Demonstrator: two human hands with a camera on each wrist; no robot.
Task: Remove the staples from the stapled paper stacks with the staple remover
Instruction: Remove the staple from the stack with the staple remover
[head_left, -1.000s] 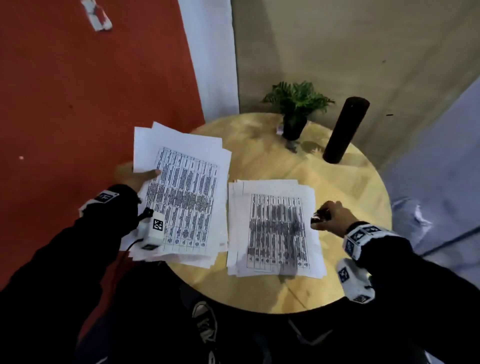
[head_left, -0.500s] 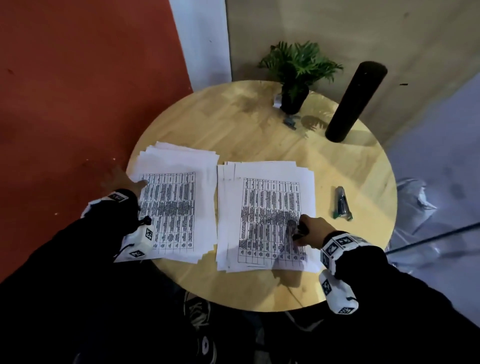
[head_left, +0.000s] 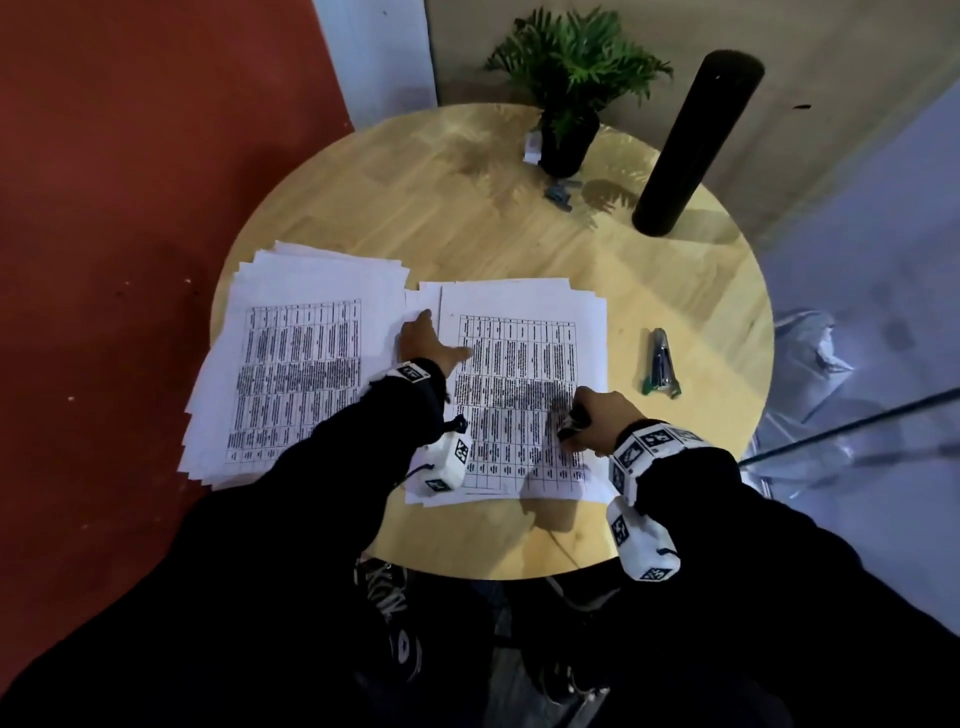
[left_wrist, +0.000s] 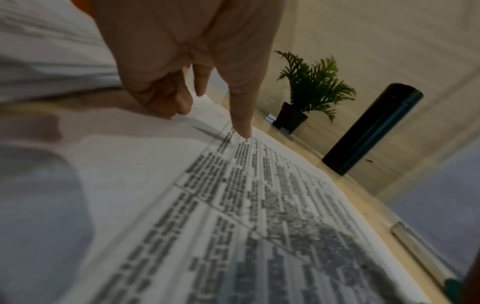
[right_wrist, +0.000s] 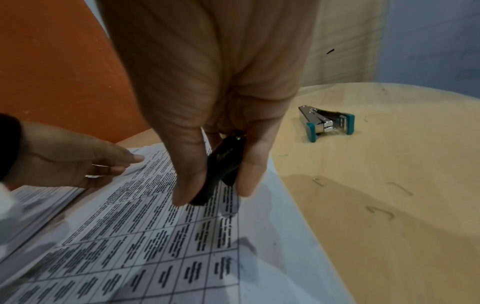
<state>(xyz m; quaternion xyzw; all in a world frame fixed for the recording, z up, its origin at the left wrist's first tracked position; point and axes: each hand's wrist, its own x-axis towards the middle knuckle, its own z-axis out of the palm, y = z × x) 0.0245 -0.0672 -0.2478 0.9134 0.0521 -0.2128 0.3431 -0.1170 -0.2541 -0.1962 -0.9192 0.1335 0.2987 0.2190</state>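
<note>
Left hand (head_left: 429, 344): fingers spread flat, steadying the right paper stack (head_left: 524, 384).
Right hand (head_left: 597, 422): pinching black staple remover (right_wrist: 220, 172), poised to pull staples.

Dim light, soft shadows; wrist views blurred, edges bent

paper stacks (head_left: 519, 364): white, black printed tables | staple remover (right_wrist: 221, 168): black | stapler (right_wrist: 327, 123): silver, teal ends | tabletop (head_left: 467, 218): pale wood grain | cylinder (head_left: 696, 140): black | plant (head_left: 576, 57): green, black pot
</note>
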